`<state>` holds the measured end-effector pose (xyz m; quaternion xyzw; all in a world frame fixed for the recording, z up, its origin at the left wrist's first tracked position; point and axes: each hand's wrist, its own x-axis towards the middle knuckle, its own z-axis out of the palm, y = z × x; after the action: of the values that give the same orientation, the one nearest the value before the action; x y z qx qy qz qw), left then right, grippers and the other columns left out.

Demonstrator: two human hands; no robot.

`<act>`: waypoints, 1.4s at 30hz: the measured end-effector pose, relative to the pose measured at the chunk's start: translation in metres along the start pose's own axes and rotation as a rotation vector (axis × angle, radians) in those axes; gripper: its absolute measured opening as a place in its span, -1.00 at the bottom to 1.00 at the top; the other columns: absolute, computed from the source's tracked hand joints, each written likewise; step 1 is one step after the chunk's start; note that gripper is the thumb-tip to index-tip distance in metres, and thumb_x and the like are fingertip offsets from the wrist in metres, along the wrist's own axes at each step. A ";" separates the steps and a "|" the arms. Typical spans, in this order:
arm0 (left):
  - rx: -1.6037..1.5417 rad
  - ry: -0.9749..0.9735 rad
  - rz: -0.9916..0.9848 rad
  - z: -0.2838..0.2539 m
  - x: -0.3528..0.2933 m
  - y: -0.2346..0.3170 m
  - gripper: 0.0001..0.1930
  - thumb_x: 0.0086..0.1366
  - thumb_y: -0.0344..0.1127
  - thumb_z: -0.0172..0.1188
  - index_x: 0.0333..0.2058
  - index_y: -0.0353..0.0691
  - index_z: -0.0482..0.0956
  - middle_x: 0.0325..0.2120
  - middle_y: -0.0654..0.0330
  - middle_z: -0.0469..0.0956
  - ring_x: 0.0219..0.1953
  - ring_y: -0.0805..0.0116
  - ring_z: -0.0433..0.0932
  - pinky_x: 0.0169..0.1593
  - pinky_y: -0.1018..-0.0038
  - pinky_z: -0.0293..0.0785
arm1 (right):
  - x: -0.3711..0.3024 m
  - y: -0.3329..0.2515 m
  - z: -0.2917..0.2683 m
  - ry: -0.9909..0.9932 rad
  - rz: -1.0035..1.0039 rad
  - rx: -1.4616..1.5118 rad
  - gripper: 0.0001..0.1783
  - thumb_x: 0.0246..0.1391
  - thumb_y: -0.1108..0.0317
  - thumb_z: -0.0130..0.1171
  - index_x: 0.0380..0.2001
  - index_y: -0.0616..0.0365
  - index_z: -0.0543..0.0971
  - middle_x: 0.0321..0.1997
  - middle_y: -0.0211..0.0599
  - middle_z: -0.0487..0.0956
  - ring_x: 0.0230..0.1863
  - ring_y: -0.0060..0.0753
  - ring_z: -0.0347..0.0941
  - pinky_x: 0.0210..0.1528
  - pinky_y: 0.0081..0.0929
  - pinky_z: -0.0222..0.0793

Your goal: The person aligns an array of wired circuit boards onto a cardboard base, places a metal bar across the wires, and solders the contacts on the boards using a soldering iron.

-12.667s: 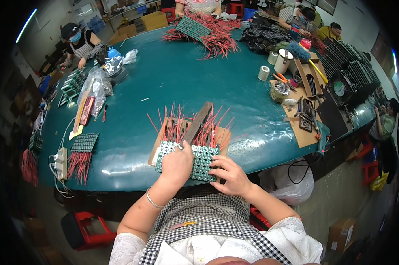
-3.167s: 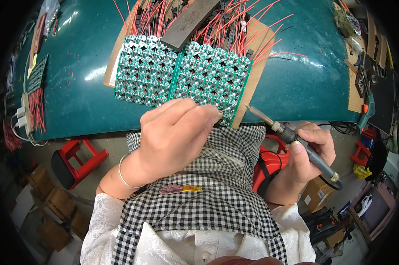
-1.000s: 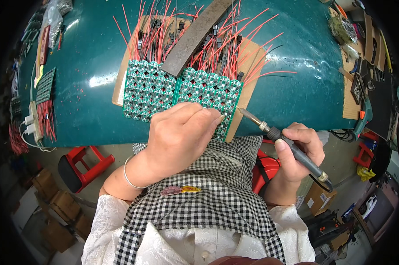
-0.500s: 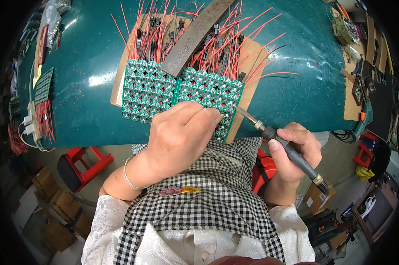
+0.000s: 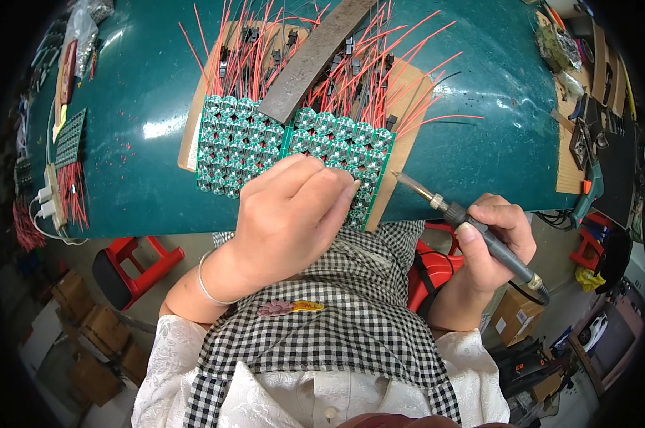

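At upper centre, the board (image 5: 240, 146) lies near the table's (image 5: 494, 164) lower edge. Left hand (image 5: 290, 207): pinched closed over it, contents hidden. Right hand (image 5: 479, 267) grips the iron (image 5: 456, 212), tip just right of the board.

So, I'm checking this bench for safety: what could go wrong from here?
The soldering iron in the right hand has its tip near the left hand; if hot, a slip might burn the fingers.
That tip is also close to the cardboard under the circuit board, which could scorch.
The dark bar lies across the red wires; a snag might shift it.
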<state>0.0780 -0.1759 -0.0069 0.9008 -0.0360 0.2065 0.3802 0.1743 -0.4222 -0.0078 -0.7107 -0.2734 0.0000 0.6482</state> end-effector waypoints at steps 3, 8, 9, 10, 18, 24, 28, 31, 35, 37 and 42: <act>0.017 -0.016 -0.006 0.003 0.000 0.001 -0.82 0.05 -0.63 0.43 -0.39 -0.30 0.62 -0.58 0.16 0.55 -0.59 0.26 0.49 -0.48 0.39 0.41 | 0.001 0.001 0.002 -0.060 0.027 -0.017 -0.76 -0.20 0.59 0.42 -0.38 0.37 0.60 -0.58 -0.22 0.56 -0.62 -0.54 0.36 -0.54 -0.58 0.16; 0.016 -0.030 0.009 0.004 0.001 -0.002 -0.82 0.05 -0.62 0.42 -0.39 -0.30 0.63 -0.58 0.15 0.55 -0.58 0.23 0.50 -0.48 0.37 0.41 | 0.005 0.003 0.005 -0.121 0.014 -0.061 -0.75 -0.23 0.58 0.44 -0.41 0.36 0.61 -0.58 -0.19 0.57 -0.64 -0.52 0.38 -0.56 -0.57 0.17; 0.018 -0.038 0.011 0.004 0.001 -0.003 -0.82 0.05 -0.62 0.42 -0.38 -0.30 0.63 -0.58 0.15 0.56 -0.58 0.23 0.51 -0.48 0.37 0.41 | 0.006 0.004 0.005 -0.121 0.014 -0.061 -0.75 -0.23 0.58 0.44 -0.41 0.36 0.61 -0.58 -0.19 0.57 -0.64 -0.52 0.38 -0.56 -0.57 0.17; 0.018 -0.038 0.011 0.004 0.001 -0.003 -0.82 0.05 -0.62 0.42 -0.38 -0.30 0.63 -0.58 0.15 0.56 -0.58 0.23 0.51 -0.48 0.37 0.41 | 0.006 0.004 0.006 -0.130 -0.002 -0.071 -0.75 -0.24 0.58 0.45 -0.41 0.36 0.61 -0.58 -0.18 0.57 -0.64 -0.52 0.38 -0.57 -0.57 0.17; 0.013 0.064 -0.005 -0.007 0.005 0.005 -0.82 0.01 -0.66 0.46 -0.46 -0.30 0.64 -0.61 0.20 0.56 -0.63 0.36 0.47 -0.54 0.46 0.35 | 0.005 0.005 -0.009 0.015 0.026 0.051 -0.76 -0.17 0.54 0.42 -0.39 0.38 0.60 -0.56 -0.22 0.56 -0.60 -0.54 0.35 -0.53 -0.57 0.13; -0.081 0.121 0.046 -0.007 0.014 -0.002 -0.81 0.03 -0.67 0.43 -0.39 -0.30 0.66 -0.60 0.20 0.57 -0.63 0.42 0.45 -0.54 0.48 0.32 | 0.007 0.003 -0.007 0.019 0.038 0.036 -0.76 -0.17 0.54 0.42 -0.38 0.38 0.60 -0.56 -0.23 0.56 -0.60 -0.55 0.35 -0.53 -0.58 0.13; -0.028 0.013 0.029 -0.003 0.012 -0.003 -0.83 0.07 -0.64 0.42 -0.36 -0.30 0.67 -0.60 0.19 0.57 -0.62 0.37 0.48 -0.52 0.47 0.37 | 0.011 0.002 -0.002 -0.031 -0.005 -0.071 -0.75 -0.21 0.57 0.43 -0.39 0.34 0.61 -0.58 -0.24 0.57 -0.61 -0.55 0.38 -0.54 -0.59 0.14; -0.027 0.013 0.012 0.002 0.013 -0.005 -0.84 0.09 -0.62 0.42 -0.35 -0.30 0.67 -0.59 0.17 0.57 -0.61 0.32 0.50 -0.50 0.43 0.41 | 0.013 0.002 0.001 -0.044 -0.007 -0.075 -0.75 -0.21 0.57 0.44 -0.39 0.34 0.62 -0.57 -0.24 0.58 -0.61 -0.55 0.38 -0.54 -0.60 0.15; 0.005 0.009 -0.003 0.006 0.013 -0.008 -0.85 0.09 -0.60 0.42 -0.35 -0.29 0.67 -0.60 0.17 0.57 -0.60 0.29 0.52 -0.49 0.40 0.44 | 0.015 0.001 0.004 -0.044 0.004 -0.086 -0.75 -0.20 0.55 0.45 -0.39 0.34 0.62 -0.57 -0.24 0.58 -0.62 -0.56 0.37 -0.54 -0.61 0.15; 0.027 0.005 0.007 0.007 0.013 -0.009 -0.85 0.09 -0.59 0.42 -0.35 -0.29 0.67 -0.59 0.15 0.57 -0.59 0.27 0.54 -0.48 0.40 0.45 | 0.017 0.001 0.006 -0.050 0.006 -0.097 -0.75 -0.20 0.55 0.46 -0.39 0.34 0.63 -0.57 -0.24 0.59 -0.62 -0.56 0.36 -0.54 -0.61 0.15; 0.028 -0.005 0.011 0.009 0.014 -0.011 -0.86 0.09 -0.58 0.41 -0.36 -0.29 0.67 -0.59 0.15 0.57 -0.58 0.26 0.55 -0.48 0.39 0.46 | 0.020 0.000 0.010 -0.087 0.031 -0.139 -0.75 -0.20 0.53 0.47 -0.41 0.33 0.62 -0.57 -0.23 0.60 -0.62 -0.55 0.40 -0.54 -0.59 0.20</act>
<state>0.0958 -0.1734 -0.0141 0.9064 -0.0390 0.2070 0.3660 0.1879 -0.4050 -0.0025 -0.7573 -0.2896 0.0221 0.5849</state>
